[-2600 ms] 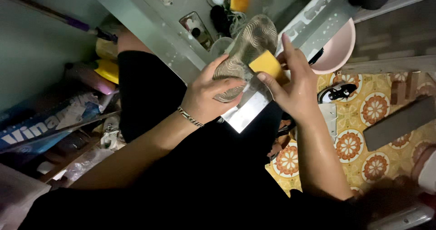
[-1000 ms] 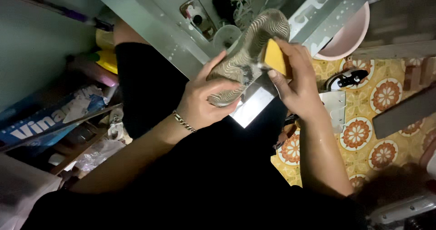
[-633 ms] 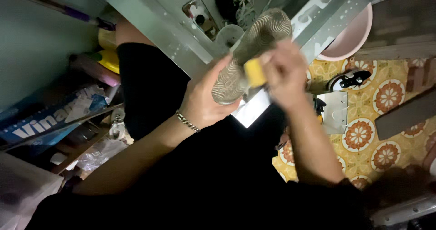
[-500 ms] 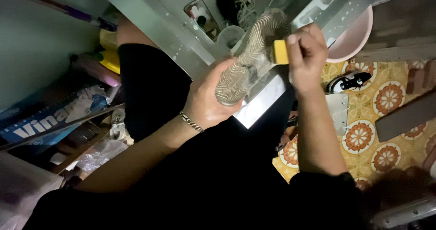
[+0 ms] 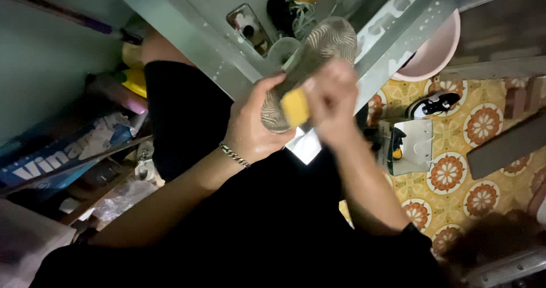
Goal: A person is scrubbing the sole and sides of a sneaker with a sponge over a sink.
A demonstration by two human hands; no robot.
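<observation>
My left hand grips a shoe by its heel end, sole facing up, showing a wavy ridged tread. My right hand, blurred by motion, presses a yellow sponge against the sole near the heel. A chain bracelet sits on my left wrist. Both hands are above my lap, which is covered in black clothing.
A metal shelf frame runs behind the shoe. A pink basin stands at the upper right on floral floor tiles. A black-and-white sneaker lies beside a small metal box. Clutter and a blue package fill the left.
My right hand slid the yellow sponge from the toe end of the sole down toward the heel. The left hand kept hold of the shoe.
</observation>
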